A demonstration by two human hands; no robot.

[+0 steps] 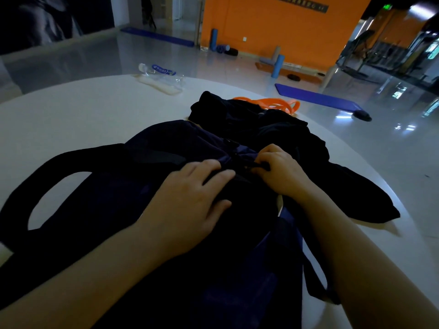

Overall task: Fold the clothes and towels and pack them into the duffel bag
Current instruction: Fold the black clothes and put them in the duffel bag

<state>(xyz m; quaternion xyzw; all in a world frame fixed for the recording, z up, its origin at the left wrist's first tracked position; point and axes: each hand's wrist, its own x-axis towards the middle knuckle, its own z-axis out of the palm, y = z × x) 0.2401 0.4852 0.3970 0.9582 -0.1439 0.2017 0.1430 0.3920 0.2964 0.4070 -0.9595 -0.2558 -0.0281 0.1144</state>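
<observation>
at the near edge of a round white table (78, 115), a navy duffel bag (147, 198) lies flat, its black strap looped out to the left. the left hand (187, 200) presses the bag top with fingers laid nearly straight; the right hand (278, 169) pinches what looks like the zip pull. just beyond, to the right, dark clothes (268, 129) sit in an unfolded heap, so packing seems barely begun. farther off lie an orange band (273, 103), a pale towel (159, 85) and a water bottle (161, 73).
</observation>
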